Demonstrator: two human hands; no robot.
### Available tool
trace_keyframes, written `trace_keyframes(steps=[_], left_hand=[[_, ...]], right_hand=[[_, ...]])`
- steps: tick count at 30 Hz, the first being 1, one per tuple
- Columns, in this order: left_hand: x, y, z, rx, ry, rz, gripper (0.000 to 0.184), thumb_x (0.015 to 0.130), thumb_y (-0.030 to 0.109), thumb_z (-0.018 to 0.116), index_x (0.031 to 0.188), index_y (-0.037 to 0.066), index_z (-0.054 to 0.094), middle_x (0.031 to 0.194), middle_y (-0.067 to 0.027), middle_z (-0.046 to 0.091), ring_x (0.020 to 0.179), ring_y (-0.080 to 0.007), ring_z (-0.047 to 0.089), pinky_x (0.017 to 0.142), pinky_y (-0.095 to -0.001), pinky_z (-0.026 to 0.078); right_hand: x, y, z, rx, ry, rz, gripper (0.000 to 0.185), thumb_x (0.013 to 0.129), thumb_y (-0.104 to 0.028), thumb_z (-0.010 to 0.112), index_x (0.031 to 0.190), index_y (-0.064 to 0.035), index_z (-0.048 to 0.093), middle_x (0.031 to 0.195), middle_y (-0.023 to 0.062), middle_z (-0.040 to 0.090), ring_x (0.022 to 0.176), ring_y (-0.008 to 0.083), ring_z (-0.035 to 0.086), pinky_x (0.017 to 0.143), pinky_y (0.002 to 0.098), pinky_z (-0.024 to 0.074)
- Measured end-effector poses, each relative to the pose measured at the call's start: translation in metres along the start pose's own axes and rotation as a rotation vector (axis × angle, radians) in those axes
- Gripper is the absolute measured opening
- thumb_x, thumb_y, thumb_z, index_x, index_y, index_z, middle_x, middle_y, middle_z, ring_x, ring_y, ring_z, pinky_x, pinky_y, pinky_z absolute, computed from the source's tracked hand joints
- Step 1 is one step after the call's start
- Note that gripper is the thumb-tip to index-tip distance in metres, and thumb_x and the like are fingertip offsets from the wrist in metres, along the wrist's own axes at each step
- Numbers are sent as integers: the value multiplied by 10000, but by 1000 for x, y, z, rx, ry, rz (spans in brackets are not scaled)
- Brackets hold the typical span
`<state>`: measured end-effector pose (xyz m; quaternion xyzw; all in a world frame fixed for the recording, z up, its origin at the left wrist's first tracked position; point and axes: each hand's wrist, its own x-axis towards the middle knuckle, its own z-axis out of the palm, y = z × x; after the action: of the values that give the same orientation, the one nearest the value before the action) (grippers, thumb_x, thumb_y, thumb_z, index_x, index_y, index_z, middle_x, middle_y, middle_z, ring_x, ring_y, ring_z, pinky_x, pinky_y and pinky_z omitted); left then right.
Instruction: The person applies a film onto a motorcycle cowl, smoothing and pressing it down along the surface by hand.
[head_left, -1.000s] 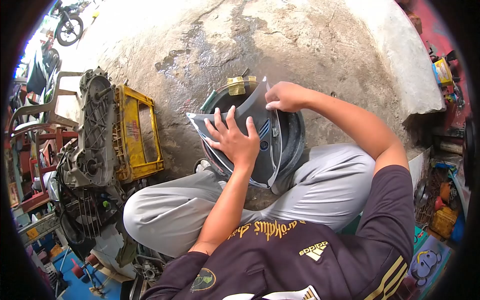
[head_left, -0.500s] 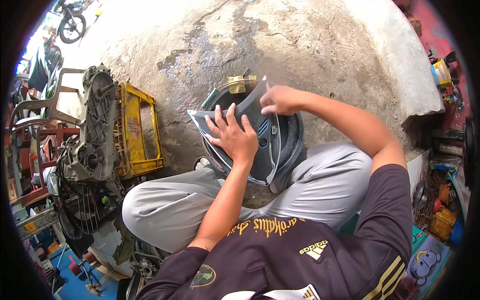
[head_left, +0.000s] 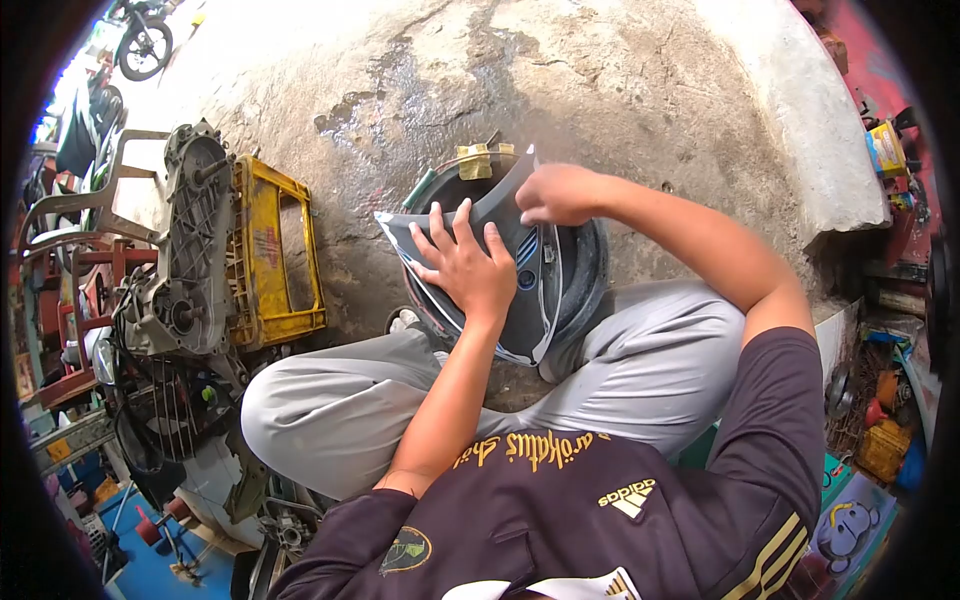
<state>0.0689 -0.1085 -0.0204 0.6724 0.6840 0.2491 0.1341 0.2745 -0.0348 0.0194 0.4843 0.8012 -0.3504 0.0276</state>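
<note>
Resting left hand (head_left: 468,268) on panel (head_left: 515,315) over basin (head_left: 594,272), fingers spread apart; positioning right hand (head_left: 562,194) at panel edge above basin, fingers curled, grip not discernible.

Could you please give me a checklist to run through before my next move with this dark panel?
1. Left hand steadying the panel: ok, spread on its surface.
2. Panel supported: ok, it lies across the round black basin.
3. Right hand placement: ok, at the panel's upper right edge.
4. Right hand's grip: cannot tell, fingers curled and any contents hidden.
5. Yellow crate away from the basin: ok, it stands apart.
6. Floor dry: not ok, a wet-looking patch lies beyond the basin.
</note>
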Motion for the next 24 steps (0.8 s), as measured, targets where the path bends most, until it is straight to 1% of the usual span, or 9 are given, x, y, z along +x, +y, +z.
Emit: trace_keyframes(steps=[3, 6, 8, 11, 15, 17, 19, 21, 24], left_hand=[[1, -1, 0, -9, 6, 17, 470, 977, 314, 656, 1429, 216, 577, 1636, -115, 383, 1561, -463, 219, 1151, -787, 186], [0, 2, -1, -11, -14, -5, 472, 975, 318, 660, 1429, 215, 577, 1636, -118, 383, 1561, -462, 221, 1151, -790, 183], [0, 2, -1, -12, -18, -21, 473, 976, 318, 660, 1430, 214, 577, 1636, -121, 382, 1561, -462, 220, 1151, -790, 184], [1, 2, -2, -16, -18, -5, 474, 975, 320, 663, 1429, 212, 578, 1637, -122, 381, 1563, -460, 217, 1148, -796, 179], [1, -1, 0, -16, 9, 23, 474, 973, 321, 666, 1427, 213, 579, 1637, -120, 380, 1561, -462, 218, 1140, -805, 185], [1, 1, -1, -3, -9, -1, 476, 971, 323, 670, 1425, 215, 580, 1636, -122, 380, 1560, -464, 221, 1136, -808, 188], [1, 2, -1, -12, -17, -10, 479, 968, 324, 672, 1426, 216, 580, 1635, -126, 380, 1558, -467, 222, 1137, -804, 189], [1, 1, 0, -6, -13, -8, 483, 965, 325, 673, 1426, 215, 580, 1636, -132, 379, 1558, -468, 223, 1141, -799, 185], [1, -1, 1, 0, 7, 22, 487, 963, 326, 674, 1428, 214, 579, 1636, -133, 377, 1556, -470, 224, 1141, -799, 189]], right_hand=[[7, 33, -8, -84, 125, 35, 234, 907, -291, 754, 967, -65, 768, 914, 185, 749, 919, 389, 724, 806, 487, 552], [-5, 43, -10, 19, 158, 117, 231, 920, -284, 744, 955, -57, 756, 902, 187, 741, 915, 395, 717, 807, 489, 547], [-5, 30, 2, -23, 165, 24, 229, 934, -282, 733, 944, -53, 742, 901, 183, 737, 915, 398, 711, 814, 491, 543], [-2, 3, 5, 29, 9, -9, 237, 945, -287, 724, 944, -50, 729, 915, 184, 736, 922, 402, 708, 820, 497, 539], [0, 30, -4, 11, 129, 3, 228, 955, -285, 720, 975, -59, 739, 941, 172, 752, 940, 386, 721, 826, 479, 546], [0, 35, -8, 23, 82, 104, 231, 960, -285, 718, 994, -59, 741, 974, 178, 757, 956, 390, 722, 837, 469, 551], [-2, 29, -2, 27, 107, 9, 229, 964, -278, 711, 993, -51, 736, 986, 178, 761, 959, 386, 722, 844, 469, 553], [-2, 6, 3, 107, -15, 21, 235, 953, -271, 718, 963, -37, 724, 931, 186, 743, 919, 381, 713, 824, 487, 539], [0, -3, 4, 55, -40, -26, 269, 985, -307, 674, 942, -42, 673, 949, 215, 700, 940, 445, 662, 831, 519, 507]])
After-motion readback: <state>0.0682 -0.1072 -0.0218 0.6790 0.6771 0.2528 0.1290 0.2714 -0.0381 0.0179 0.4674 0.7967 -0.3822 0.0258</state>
